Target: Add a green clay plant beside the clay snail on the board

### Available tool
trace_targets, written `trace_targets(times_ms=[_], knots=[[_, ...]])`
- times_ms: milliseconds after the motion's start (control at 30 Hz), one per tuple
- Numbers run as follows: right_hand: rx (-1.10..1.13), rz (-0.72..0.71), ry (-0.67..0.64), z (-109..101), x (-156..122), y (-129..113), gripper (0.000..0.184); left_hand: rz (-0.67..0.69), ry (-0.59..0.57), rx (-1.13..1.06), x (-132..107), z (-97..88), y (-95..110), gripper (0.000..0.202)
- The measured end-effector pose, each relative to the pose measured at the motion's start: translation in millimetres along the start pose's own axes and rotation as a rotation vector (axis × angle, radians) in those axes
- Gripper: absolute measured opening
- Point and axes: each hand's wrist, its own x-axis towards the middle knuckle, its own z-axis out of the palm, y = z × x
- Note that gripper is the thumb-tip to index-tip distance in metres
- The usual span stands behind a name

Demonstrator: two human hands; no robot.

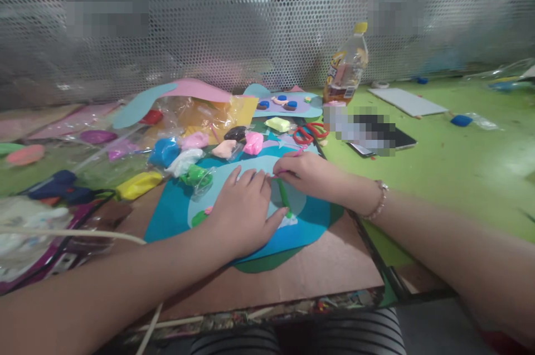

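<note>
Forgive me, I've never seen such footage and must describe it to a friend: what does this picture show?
There's no machine here: these are a person's own bare hands, seen through one camera worn on the head, looking forward and down. The left hand rests flat on layered blue paper. The right hand holds a thin purplish stick in its fingers, near a green strip. Beyond lie colourful wrapped lumps and red-handled scissors; farther back stands a yellow-capped bottle.
</note>
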Motion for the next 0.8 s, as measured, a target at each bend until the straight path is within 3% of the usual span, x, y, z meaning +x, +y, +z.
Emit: trace_targets(times_ms=[333, 800], knots=[[0.031, -0.017, 0.084, -4.0, 0.1, -0.3, 0.019, -0.004, 0.022, -0.01, -0.5, 0.5, -0.4, 0.056], [0.026, 0.009, 0.058, -2.8, -0.3, -2.4, 0.019, 0.0, 0.025, -0.026, -0.5, 0.8, 0.0, 0.055]])
